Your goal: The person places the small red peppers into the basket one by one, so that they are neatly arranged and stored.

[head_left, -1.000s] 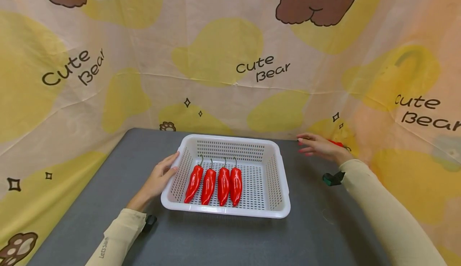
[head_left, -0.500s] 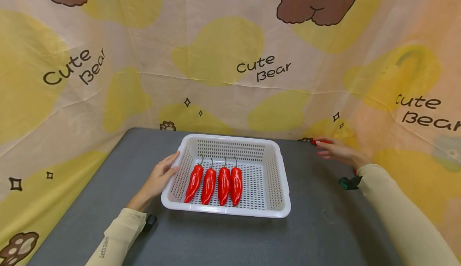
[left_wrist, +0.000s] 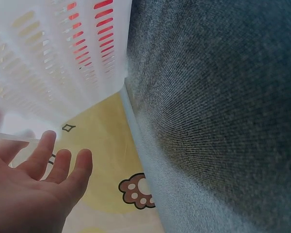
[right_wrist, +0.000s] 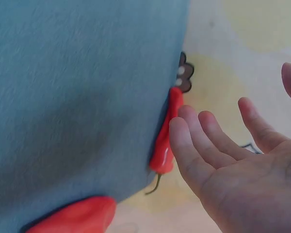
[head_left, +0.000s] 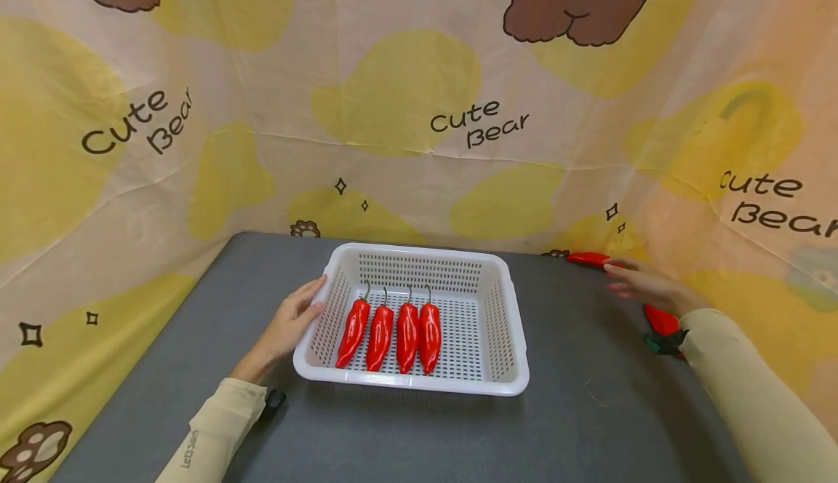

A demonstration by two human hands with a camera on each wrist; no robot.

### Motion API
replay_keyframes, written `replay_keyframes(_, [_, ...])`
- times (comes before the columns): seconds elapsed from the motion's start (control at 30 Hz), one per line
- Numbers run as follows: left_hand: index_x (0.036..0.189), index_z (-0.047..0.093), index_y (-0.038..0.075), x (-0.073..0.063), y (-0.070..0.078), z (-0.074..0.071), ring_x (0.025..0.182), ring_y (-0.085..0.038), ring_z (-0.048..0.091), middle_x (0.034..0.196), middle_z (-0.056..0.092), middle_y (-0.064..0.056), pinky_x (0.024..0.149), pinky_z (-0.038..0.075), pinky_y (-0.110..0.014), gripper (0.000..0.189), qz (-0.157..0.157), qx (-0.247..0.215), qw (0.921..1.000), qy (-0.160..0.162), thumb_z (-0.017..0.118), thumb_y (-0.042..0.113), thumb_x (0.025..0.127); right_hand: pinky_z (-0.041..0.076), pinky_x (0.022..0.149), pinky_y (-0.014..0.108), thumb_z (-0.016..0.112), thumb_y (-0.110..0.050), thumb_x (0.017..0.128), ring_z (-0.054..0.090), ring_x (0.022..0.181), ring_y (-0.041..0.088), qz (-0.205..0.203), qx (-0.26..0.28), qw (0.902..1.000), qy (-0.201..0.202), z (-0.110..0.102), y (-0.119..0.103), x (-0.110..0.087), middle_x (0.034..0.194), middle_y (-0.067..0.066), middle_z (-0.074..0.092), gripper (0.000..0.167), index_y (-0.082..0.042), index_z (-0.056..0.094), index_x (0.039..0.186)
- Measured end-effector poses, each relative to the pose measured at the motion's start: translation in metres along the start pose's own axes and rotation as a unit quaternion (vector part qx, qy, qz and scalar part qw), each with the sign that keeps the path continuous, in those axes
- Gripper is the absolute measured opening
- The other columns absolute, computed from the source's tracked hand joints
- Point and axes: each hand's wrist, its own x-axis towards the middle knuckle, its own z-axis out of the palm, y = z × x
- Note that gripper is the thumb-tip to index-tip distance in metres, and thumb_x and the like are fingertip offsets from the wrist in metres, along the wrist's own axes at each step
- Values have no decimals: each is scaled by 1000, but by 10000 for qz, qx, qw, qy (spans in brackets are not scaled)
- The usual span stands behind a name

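Inside a white slotted plastic basket (head_left: 504,323), several red chili peppers (head_left: 406,337) lie side by side, stems pointing to the far side. My left hand (head_left: 288,323) holds the basket's left rim; in the left wrist view its last two fingers stay off the plastic. At the far right my right hand (head_left: 648,286) hovers with nothing in its fingers, just beside a loose red chili pepper (head_left: 587,258) by the back edge. The right wrist view shows that chili pepper (right_wrist: 166,141) beyond the fingertips. Another red pepper (head_left: 660,319) lies partly hidden behind my right wrist.
A dark grey table (head_left: 406,439) bears everything. Its back and sides meet a patterned cloth backdrop (head_left: 393,105) printed with bears. A thin hair-like strand (head_left: 594,393) lies on the table right of the basket.
My right hand has moved rightward, uncovering the pepper at the back edge and more of the one near the wrist. The left hand and basket stay in place.
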Motion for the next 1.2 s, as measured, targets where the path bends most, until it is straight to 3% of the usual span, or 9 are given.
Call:
replay_keyframes(0.17, [152,36,-6,0,2,0,107,-50,63,155,34,-35,74,64,-36,53,51,12,10000,47,50,2,102,40,116,56,24,-39,112,26,145,58,102,-169,9998,72,-7,10,-11,158,44,8,73,17,2,153])
replay_keyframes(0.5, [150,37,-10,2,1,-1,103,-49,64,152,35,-37,73,63,-32,52,117,-6,9999,66,50,-1,101,19,117,74,29,-46,109,9,142,66,860,-313,9958,90,-21,29,-32,156,46,-1,81,18,2,152])
replay_keyframes(0.97, [152,36,-7,3,-2,-1,103,-49,65,154,35,-36,74,64,-39,52,23,-2,10000,-10,50,1,102,23,111,78,34,-47,108,9,137,68,1454,-511,9880,70,-26,58,-39,151,49,-1,84,20,3,148])
replay_keyframes(1.2, [152,36,-7,3,-1,-1,102,-48,66,154,35,-35,73,64,-36,53,-1,17,10000,-19,50,1,102,31,110,74,33,-40,109,21,133,69,1453,-624,9874,-73,-26,69,-37,149,50,2,76,19,5,148])
